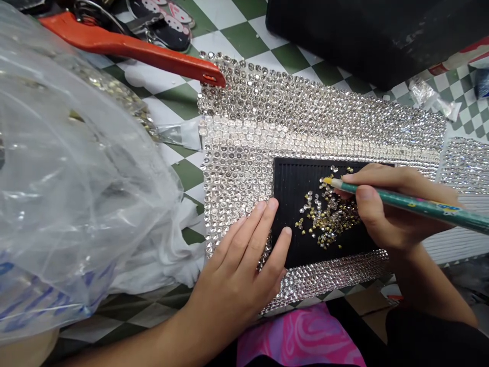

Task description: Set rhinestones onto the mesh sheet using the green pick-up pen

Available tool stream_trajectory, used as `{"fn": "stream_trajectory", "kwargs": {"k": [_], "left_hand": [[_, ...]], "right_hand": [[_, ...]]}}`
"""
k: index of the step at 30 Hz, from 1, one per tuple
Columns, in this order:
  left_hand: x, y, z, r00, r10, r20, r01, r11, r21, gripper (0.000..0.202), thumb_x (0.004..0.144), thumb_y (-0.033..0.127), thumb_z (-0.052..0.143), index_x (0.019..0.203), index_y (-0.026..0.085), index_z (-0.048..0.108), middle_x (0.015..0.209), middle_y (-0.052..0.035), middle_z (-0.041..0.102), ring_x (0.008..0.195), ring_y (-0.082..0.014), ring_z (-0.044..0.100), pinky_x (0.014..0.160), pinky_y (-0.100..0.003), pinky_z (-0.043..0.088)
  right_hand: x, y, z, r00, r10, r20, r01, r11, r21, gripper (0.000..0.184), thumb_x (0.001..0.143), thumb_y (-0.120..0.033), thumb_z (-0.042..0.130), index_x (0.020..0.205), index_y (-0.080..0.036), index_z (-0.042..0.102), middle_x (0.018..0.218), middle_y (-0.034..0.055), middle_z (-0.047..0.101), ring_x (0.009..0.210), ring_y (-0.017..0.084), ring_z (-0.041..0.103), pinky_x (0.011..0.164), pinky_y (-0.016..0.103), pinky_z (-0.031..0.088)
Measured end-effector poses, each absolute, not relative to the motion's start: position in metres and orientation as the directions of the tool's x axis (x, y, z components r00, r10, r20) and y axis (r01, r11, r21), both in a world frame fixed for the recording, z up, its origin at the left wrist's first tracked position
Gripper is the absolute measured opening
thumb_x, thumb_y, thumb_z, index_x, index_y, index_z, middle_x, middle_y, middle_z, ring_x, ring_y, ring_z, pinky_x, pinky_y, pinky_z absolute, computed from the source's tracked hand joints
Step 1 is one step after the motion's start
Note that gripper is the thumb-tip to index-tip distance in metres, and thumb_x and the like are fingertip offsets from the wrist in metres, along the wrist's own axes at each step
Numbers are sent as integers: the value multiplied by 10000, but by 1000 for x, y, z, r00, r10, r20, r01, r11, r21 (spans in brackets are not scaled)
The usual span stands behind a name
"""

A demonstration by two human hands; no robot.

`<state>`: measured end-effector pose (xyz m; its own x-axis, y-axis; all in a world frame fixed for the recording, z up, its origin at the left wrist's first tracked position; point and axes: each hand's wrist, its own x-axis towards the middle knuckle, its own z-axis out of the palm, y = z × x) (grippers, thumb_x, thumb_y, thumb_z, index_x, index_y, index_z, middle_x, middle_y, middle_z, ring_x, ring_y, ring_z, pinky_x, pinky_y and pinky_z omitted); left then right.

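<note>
A green pencil (420,202) with a yellow tip is gripped in my right hand (393,219), between thumb and fingers. Its tip touches or hovers just over a small clear rhinestone at the upper part of a ribbed black tray (292,196); I cannot tell which. Loose rhinestones (330,219), some gold-backed, lie scattered over the tray, partly hidden by my right hand. My left hand (239,270) lies with fingers stretched across the tray's left edge and the sheet beneath. That sheet (233,178) is covered in rows of silvery rhinestones, and the tray rests on it.
A large clear plastic bag (87,178) fills the left side. An orange-red tool handle (133,48) reaches over the sheet's upper left corner. At the upper right stands a dark box-like object (374,35), near a small plastic packet (433,97). The tablecloth (244,38) is green-and-white checkered.
</note>
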<state>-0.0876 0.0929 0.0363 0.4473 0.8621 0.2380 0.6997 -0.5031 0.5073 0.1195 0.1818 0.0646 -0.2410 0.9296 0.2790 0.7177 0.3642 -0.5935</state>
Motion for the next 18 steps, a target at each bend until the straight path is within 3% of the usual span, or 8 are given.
{"fn": "stream_trajectory", "kwargs": {"k": [9,13,18], "left_hand": [[-88,93,36,440,866,237,699,-496,515,359,822,200,512,1161,81,511,1338,-217,382,1268,-294,349,1006,-406,323],[-88,92,36,441,865,238,694,-497,521,355,834,201,492,1168,80,507,1339,-220,379,1269,-298,346,1000,-411,328],[-88,93,35,435,866,248,690,-497,526,348,825,178,502,1157,72,513,1334,-227,382,1269,-298,344,1009,-409,313]], "right_hand": [[98,202,73,-159,901,405,696,393,-600,107,705,-147,581,746,-208,659,647,-21,653,575,125,614,477,283,464],[84,224,70,-291,866,407,635,493,-595,73,717,-135,580,763,-165,627,695,-16,647,595,103,609,514,253,479],[73,236,69,-412,840,353,655,542,-526,52,779,-179,547,743,-192,582,691,-23,621,621,80,588,561,233,471]]}}
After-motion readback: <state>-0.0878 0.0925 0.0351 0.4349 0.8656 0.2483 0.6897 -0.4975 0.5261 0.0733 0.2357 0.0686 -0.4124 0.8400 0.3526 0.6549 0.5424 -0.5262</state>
